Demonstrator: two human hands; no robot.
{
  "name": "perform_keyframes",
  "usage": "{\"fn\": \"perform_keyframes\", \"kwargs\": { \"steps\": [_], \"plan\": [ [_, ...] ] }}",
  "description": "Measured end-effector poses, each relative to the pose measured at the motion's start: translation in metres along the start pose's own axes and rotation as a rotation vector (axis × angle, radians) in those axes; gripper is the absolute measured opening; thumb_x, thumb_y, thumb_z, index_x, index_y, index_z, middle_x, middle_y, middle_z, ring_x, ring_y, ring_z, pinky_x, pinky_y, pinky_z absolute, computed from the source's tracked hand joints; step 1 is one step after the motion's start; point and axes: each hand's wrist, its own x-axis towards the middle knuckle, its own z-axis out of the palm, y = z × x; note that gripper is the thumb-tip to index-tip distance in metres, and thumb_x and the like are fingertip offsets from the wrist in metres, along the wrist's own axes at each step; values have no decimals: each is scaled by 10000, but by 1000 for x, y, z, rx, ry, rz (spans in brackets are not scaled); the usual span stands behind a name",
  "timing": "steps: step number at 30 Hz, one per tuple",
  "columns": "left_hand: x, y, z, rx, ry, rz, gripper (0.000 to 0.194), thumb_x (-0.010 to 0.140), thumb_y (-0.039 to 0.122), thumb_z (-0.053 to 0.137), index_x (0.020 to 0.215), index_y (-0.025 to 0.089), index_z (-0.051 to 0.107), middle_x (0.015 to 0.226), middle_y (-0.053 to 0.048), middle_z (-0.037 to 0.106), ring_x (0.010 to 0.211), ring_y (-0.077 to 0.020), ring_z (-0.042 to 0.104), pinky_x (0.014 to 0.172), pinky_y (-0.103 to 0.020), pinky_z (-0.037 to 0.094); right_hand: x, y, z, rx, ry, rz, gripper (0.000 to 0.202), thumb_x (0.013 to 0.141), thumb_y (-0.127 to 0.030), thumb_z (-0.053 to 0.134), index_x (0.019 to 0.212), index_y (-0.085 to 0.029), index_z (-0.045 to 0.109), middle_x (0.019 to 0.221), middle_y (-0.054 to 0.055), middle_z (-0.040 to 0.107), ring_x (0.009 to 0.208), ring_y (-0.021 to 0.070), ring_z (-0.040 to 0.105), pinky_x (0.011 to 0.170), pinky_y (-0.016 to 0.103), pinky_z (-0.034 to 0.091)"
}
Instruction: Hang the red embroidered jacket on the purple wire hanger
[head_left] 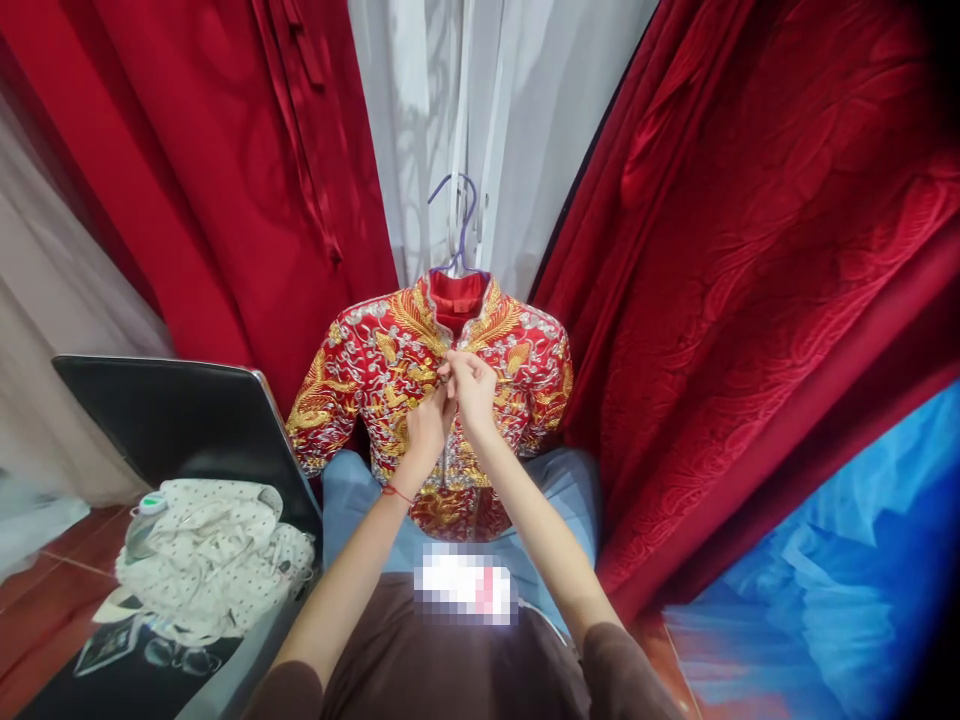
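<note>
Both hands meet at centre frame on the red-and-gold embroidered jacket, which hangs from a purple hanger. The left hand and right hand each pinch its front closure, grip closed tight. A polka-dot cloth lies lower left.

No readable text was found

No word, number, brand or sign could be made out anywhere. The patch on the brown garment at near centre was blurred, and the print on the dark sheet at near left was too small to be read.
</note>
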Motion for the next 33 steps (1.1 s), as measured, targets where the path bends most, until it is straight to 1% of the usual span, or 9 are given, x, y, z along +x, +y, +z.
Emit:
{"fn": "perform_keyframes", "kwargs": {
  "steps": [9,15,20,23,25,27,29,31,33],
  "plan": [
    [3,5,-4,-19,-49,-30,371,1009,315,363,1222,179,634,1078,-159,726,980,-245,702,771,-289,474,8,13,-4,-51,-26,-183,313,850,-500,625,847,-187,612,750,6,679,409,51,412,424,226,334],
    [10,-10,-31,-105,-22,143,210,937,374,532,941,209,661,854,-39,721,791,-171,673,721,-251,464,28,9,-24,-178,-162,-16,421,787,-607,634,826,-187,639,631,-7,634,387,72,400,415,238,310],
    [28,-20,-83,-212,445,303,222,961,337,467,1016,188,621,1071,-56,647,989,-165,608,818,-272,499,46,1,-42,-709,-8,-177,512,778,-632,652,523,-207,524,502,-1,526,511,122,471,528,254,334],
    [44,-42,-113,-164,655,270,305,924,379,533,1135,164,585,1203,-109,589,1164,-228,539,1008,-380,450,51,-13,-63,-870,-70,-328,464,817,-594,636,572,-206,565,568,12,571,587,145,516,607,267,382],
    [52,-68,-124,-139,709,197,473,873,442,607,1230,138,540,1308,-158,542,1268,-272,471,1105,-427,365,53,-24,-87,-826,-54,-453,407,872,-568,567,713,-198,624,719,38,642,688,162,567,696,283,440],
    [56,-97,-125,-158,681,71,554,857,512,607,1251,130,529,1363,-186,518,1332,-299,413,1138,-460,312,56,-32,-115,-788,125,-561,382,875,-550,557,942,-183,637,972,87,668,907,195,606,839,318,469],
    [55,-122,-118,-248,535,-71,529,898,577,502,1181,136,574,1308,-181,577,1305,-295,454,1115,-468,338,61,-34,-144,-784,217,-519,584,807,-562,632,1226,-167,536,1225,141,605,1118,229,575,948,355,457],
    [49,-139,-106,-372,351,-146,566,934,614,372,1127,135,604,1211,-162,650,1215,-271,544,1062,-434,402,64,-31,-169,-803,158,-314,804,746,-587,680,1372,-163,405,1327,169,561,1185,248,565,976,370,457],
    [37,-149,-94,-439,223,-155,594,939,620,333,1147,133,603,1159,-146,688,1141,-253,604,1009,-386,450,62,-25,-187,-855,62,-73,836,715,-613,700,1365,-171,414,1304,167,598,1144,258,605,950,369,478]
  ]
}}
